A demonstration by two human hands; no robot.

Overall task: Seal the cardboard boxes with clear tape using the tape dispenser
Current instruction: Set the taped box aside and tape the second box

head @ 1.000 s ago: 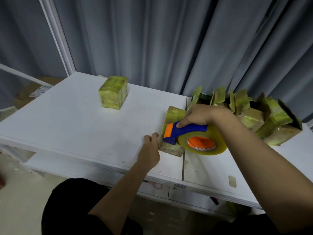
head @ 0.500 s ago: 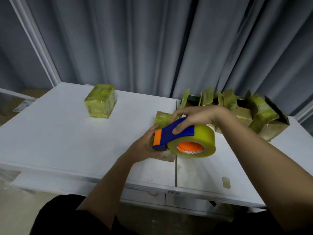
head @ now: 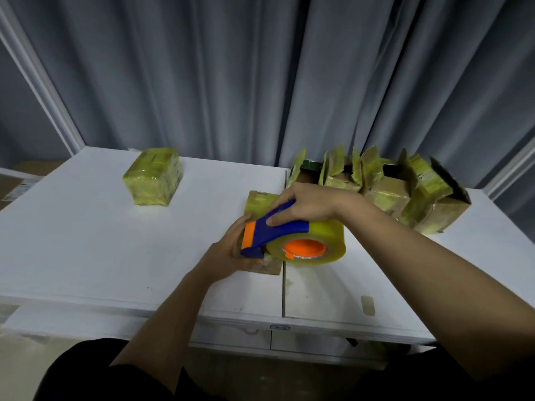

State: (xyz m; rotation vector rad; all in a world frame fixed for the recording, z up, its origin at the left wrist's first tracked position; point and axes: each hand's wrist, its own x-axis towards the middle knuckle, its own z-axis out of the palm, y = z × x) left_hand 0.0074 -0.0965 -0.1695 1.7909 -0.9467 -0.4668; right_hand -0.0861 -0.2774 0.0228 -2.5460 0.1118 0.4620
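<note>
A blue plastic tape dispenser with an orange front band [head: 270, 231] lies tilted on its side under the right hand [head: 308, 204], whose fingers curl over its top. A wide roll of clear, yellowish tape on an orange core [head: 311, 246] sits in it, just below that hand's wrist. The dispenser's front end meets a small cardboard box covered in glossy tape [head: 259, 202], which the left hand [head: 231, 253] grips from the near side. Far to the left of both hands stands a closed, fully taped cardboard box [head: 152, 180]. Behind the right hand is a cluster of open cardboard boxes with raised flaps [head: 399, 192].
</note>
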